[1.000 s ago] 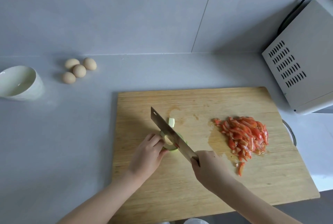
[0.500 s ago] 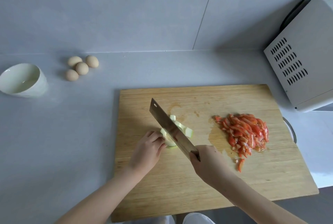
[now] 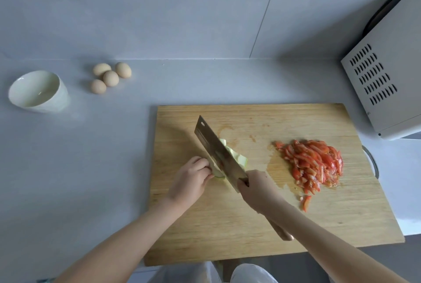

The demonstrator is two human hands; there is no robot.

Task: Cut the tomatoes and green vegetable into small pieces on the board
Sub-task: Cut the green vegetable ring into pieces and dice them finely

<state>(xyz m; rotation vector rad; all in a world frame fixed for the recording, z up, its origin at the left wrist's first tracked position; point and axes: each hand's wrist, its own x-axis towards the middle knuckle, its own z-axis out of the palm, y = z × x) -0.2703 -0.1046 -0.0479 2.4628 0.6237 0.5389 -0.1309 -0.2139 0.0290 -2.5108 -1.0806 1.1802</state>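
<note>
A wooden cutting board (image 3: 262, 225) lies on the grey counter. On its right part sits a pile of cut red tomato strips (image 3: 313, 166). Near the board's middle left lies a pale green vegetable (image 3: 237, 157), partly sliced, with cut pieces leaning to the right of the blade. My left hand (image 3: 190, 180) holds the uncut end with curled fingers. My right hand (image 3: 255, 189) grips the wooden handle of a cleaver (image 3: 216, 153), whose blade stands across the vegetable and hides part of it.
A white bowl (image 3: 37, 91) stands at the far left of the counter, with several eggs (image 3: 111, 76) beside it. A grey appliance (image 3: 387, 73) with vent slots and a black cable stands at the right, close to the board's far right corner.
More green slices have fallen to the right of the blade. The cleaver has worked leftward along the vegetable, and my left hand has shifted back with it.
</note>
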